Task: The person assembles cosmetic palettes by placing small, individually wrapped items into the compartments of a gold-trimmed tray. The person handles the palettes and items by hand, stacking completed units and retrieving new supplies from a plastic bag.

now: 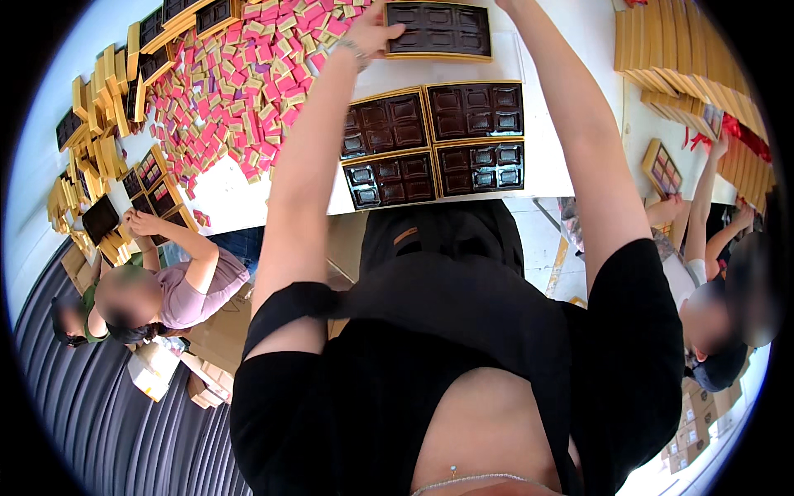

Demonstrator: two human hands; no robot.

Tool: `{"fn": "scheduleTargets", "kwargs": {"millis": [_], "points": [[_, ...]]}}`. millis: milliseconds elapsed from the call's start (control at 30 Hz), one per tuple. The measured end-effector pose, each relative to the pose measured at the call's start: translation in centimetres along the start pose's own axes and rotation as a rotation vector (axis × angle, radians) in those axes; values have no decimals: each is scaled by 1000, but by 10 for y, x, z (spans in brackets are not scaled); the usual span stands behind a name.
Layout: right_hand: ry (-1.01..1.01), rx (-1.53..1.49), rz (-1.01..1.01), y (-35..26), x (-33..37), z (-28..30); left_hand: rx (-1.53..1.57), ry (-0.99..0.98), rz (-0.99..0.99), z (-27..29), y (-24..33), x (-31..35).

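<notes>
At the top edge, my left hand [374,36] grips the left end of a shallow gold box [438,31] with a dark brown moulded tray in it; the thumb lies over the rim. Of my right hand [506,3] only a sliver shows at the top edge, near the box's right end, and its fingers are out of sight. Closer to me, several like boxes [476,111] lie side by side in a block on the white table [549,157], their moulded compartments facing up.
A wide heap of small pink and gold pieces [248,91] covers the table to the left. Beyond it lie gold boxes [107,91], with a person [190,273] handling a dark tray. Gold boxes stand in rows [678,41] at right, near other people's hands [718,147].
</notes>
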State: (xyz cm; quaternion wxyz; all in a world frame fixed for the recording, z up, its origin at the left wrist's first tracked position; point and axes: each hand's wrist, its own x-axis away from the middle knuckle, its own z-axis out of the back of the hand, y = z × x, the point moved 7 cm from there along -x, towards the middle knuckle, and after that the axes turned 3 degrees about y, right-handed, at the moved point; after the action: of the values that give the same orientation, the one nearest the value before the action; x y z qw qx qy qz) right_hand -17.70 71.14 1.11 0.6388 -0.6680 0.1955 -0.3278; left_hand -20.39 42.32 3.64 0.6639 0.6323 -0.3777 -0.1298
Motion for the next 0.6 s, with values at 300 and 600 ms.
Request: {"fn": "scheduleTargets", "kwargs": {"millis": [300, 600], "points": [[72, -107, -433, -24, 264, 108, 118, 400, 197, 85, -5, 238], [73, 351, -267, -3, 292, 95, -564, 512, 87, 46, -8, 230]]}}
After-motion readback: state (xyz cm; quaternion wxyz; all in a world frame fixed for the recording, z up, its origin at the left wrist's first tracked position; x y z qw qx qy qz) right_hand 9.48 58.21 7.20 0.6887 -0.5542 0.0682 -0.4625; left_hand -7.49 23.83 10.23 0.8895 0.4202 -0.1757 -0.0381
